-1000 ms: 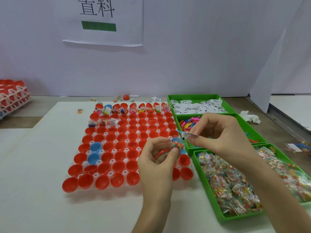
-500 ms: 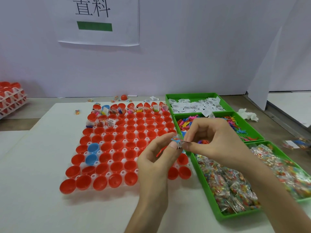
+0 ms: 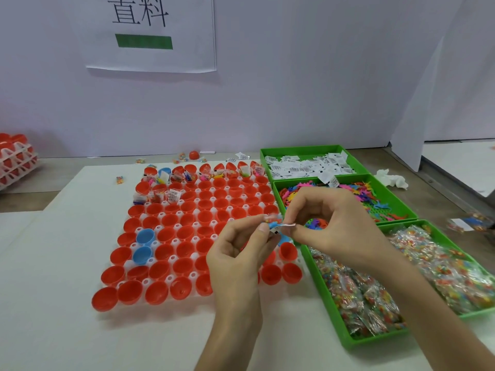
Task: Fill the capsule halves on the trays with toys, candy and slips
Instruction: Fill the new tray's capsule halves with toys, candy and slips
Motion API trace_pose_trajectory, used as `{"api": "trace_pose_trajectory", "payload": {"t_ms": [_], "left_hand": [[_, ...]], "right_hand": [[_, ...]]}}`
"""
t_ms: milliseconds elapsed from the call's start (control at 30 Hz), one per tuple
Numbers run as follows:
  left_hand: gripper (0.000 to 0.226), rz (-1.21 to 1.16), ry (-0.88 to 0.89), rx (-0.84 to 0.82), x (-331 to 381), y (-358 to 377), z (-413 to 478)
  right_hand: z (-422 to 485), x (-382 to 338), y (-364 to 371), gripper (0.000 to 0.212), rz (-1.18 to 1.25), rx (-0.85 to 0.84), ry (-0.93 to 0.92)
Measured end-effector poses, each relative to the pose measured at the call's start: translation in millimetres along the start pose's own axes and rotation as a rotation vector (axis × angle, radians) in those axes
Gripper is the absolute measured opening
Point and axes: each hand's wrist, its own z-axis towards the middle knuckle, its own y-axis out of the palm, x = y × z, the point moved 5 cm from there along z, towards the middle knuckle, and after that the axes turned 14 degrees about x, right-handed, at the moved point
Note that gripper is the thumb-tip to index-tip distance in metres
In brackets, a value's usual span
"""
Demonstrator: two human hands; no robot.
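My left hand and right hand are pinching a slip and small bundle above the tray's near-right capsule halves, where any loosening pinch is risking scattering them.

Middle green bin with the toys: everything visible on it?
The toy bin is a shallow rectangular tray, bright green, plastic-looking, lying flat between the slip bin behind and the candy bin in front, rims abutting. Small flat toys in many colours lie in it; studded floor shows at right. The right hand hides its near-left part.
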Motion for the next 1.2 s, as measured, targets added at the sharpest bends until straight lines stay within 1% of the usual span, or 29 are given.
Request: {"api": "trace_pose_trajectory", "payload": {"t_ms": [200,267,400,500,600,767,900,1100,1200], "left_hand": [[0.02,-0.012,0.009,0.074,0.3,-3.2,1.7],[0.019,-0.037,0.002,0.112,0.4,-5.5,3.0],[0.014,-0.061,0.032,0.139,3.1,-7.1,3.2],[0.012,-0.045,0.078,0.099,4.7,-5.3,2.3],[0.018,-0.02,0.115,0.062,4.6,-4.2,2.9],[0.027,-0.012,0.15,0.023,4.8,-1.7,3.0],[0.027,-0.011,0.165,-0.014,5.2,-1.1,1.0],[0.028,0.01,0.183,0.032,5.4,-2.1,1.3],[0.027,0.001,0.168,0.043,4.9,-2.1,1.4]], "right_hand": [[1.1,-0.5,1.2,0.014,0.048,0.034,0.044],[1.6,0.7,-0.5,0.014,0.099,0.005,0.111],[-4.5,4.5,8.7,0.015,0.189,-0.158,0.308],[-7.1,7.9,17.2,0.016,0.236,-0.131,0.373],[-6.7,11.7,19.1,0.02,0.249,-0.084,0.396],[-7.0,15.6,19.0,0.024,0.233,-0.058,0.404],[-8.1,19.3,20.4,0.028,0.261,-0.041,0.423],[-8.6,16.6,24.0,0.02,0.321,-0.092,0.449],[-8.9,15.5,26.1,0.021,0.375,-0.103,0.462]]}}
